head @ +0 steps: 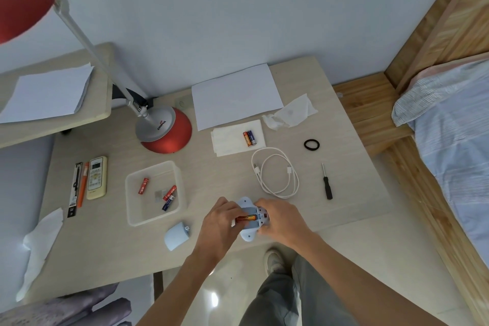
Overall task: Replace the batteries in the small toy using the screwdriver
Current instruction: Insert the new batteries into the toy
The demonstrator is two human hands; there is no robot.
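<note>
toy [250, 222] flipped open at the desk's [105, 251] near edge, right hand [280, 219] wrapped round its right end, left hand [219, 219] pinching an orange battery [246, 218] in the bay, screwdriver [327, 185] lying well right of the toy, tub [132, 209] of batteries just left, cover [176, 235] beside it

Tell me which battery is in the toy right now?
The orange battery, lying in the open slot of the small toy between both hands. The others lie loose: two on the white tissue, the rest in the clear plastic tray.
</note>
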